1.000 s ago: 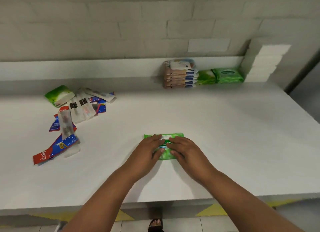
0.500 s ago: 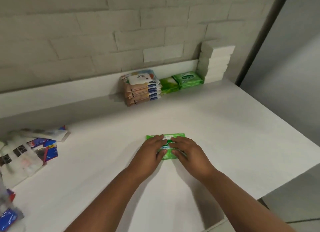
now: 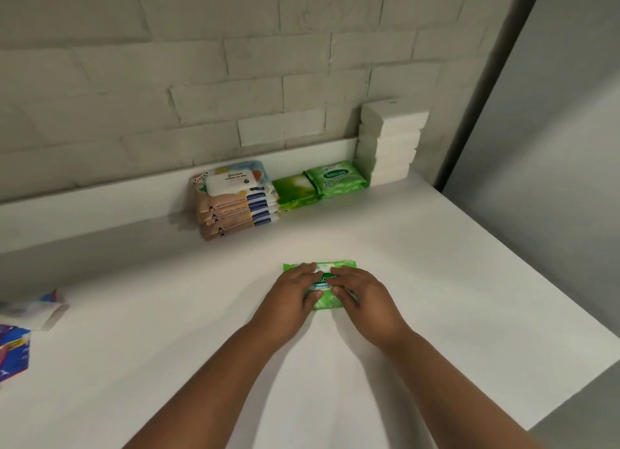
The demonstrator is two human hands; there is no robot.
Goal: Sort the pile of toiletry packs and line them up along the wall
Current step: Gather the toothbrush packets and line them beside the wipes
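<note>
The green wipes pack lies flat on the white bench, in the middle and a little toward your side, well apart from the wall, and it has not moved from that spot during the last second. Your left hand and your right hand both rest on top of it as before, fingers bent over the label, so each grip is closed lightly on the pack; whether you pinch it or only press it down, I cannot tell for sure. What has changed is your view: your head has turned to the right, so the unsorted pile now shows only as a few blue and white packets at the left edge, and the sorted row along the wall comes nearer to the centre. There you see the stack of beige packs, just beside it a bright green pack, then the green Sanicare pack, which looks like the same kind as the one under your hands, and last the stack of white blocks in the corner. I judge that this turn means you are choosing the place for the pack, most likely on top of its green twin. The pack is not yet lifted, so this step of sorting is only prepared, and much of the pile waits on the left.
</note>
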